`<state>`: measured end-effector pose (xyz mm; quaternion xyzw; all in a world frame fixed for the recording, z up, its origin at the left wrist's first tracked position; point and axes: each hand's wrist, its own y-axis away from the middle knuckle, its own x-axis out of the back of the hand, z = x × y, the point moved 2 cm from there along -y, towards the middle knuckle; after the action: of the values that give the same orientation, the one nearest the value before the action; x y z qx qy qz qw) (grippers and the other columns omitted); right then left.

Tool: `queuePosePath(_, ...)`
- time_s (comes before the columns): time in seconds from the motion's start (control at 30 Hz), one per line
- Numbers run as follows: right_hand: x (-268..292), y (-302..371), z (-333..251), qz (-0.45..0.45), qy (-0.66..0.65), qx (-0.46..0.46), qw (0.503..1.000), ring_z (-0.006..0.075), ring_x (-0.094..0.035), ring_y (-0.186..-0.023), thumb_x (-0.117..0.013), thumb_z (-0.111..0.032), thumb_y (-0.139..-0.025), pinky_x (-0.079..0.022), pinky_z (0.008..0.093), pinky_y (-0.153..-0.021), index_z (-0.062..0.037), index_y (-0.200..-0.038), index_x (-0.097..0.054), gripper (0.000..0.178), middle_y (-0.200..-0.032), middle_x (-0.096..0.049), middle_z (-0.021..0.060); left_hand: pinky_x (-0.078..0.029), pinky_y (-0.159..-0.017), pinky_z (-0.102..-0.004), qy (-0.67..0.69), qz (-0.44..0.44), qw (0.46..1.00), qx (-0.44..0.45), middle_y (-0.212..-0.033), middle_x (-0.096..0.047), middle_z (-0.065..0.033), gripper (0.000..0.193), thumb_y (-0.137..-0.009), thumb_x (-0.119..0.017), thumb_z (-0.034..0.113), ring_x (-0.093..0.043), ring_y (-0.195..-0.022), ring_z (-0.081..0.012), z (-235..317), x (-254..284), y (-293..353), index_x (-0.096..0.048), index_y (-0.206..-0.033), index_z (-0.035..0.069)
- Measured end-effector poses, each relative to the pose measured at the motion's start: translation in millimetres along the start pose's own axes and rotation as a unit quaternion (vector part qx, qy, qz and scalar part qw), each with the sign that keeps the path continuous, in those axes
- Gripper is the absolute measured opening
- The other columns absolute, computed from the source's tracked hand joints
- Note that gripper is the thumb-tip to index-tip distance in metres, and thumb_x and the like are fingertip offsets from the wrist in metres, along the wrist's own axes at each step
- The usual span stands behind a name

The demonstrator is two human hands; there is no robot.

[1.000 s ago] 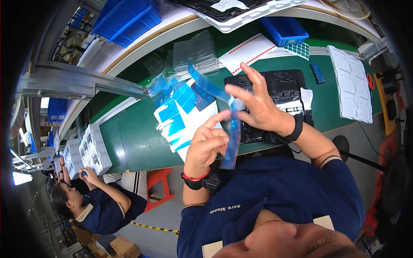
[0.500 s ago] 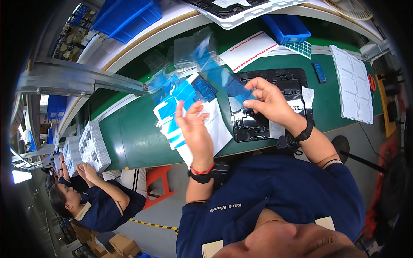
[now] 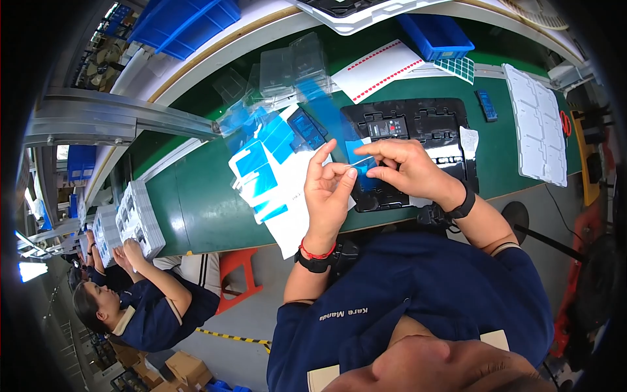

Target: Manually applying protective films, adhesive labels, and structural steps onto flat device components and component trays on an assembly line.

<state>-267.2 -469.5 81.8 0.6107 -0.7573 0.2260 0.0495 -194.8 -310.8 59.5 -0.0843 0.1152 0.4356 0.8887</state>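
Note:
In front of me both hands meet over the near-left part of a black moulded tray. My left hand pinches the near end of a translucent blue film strip, thumb against fingers. From the other side my right hand closes thumb and fingers on the same end, where a thin pale edge shows between the hands. The strip runs away from me toward clear plastic pieces. A dark flat battery sits in the tray just beyond my right fingers. White sheets with blue film patches lie to the left, beside a dark blue-printed piece.
Clear plastic trays, a white sheet with red marks and a blue bin stand at the back. A white moulded tray and a small dark blue pack lie right. A co-worker sits left by stacked trays.
My left hand has moved right and closed on the film beside my right hand. The film's near end has dropped slightly toward me. The battery in the tray has come into view.

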Motion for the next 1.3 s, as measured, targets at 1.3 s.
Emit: queuePosePath(1.3,-1,17,20,0.156,-0.394,-0.216,0.880,0.0139,-0.065,-0.068,-0.063,-0.004,-0.086,-0.055,0.0251,-0.060,-0.0015,-0.100,-0.051,0.018,-0.080,-0.064,0.0097,-0.051,-0.081,-0.0301,-0.245,0.073,0.964,-0.070,-0.112,-0.058,-0.0257,0.074,-0.089,-0.062,0.017,-0.061,-0.101,-0.0251,13,-11,-1,-0.016,-0.145,0.002)
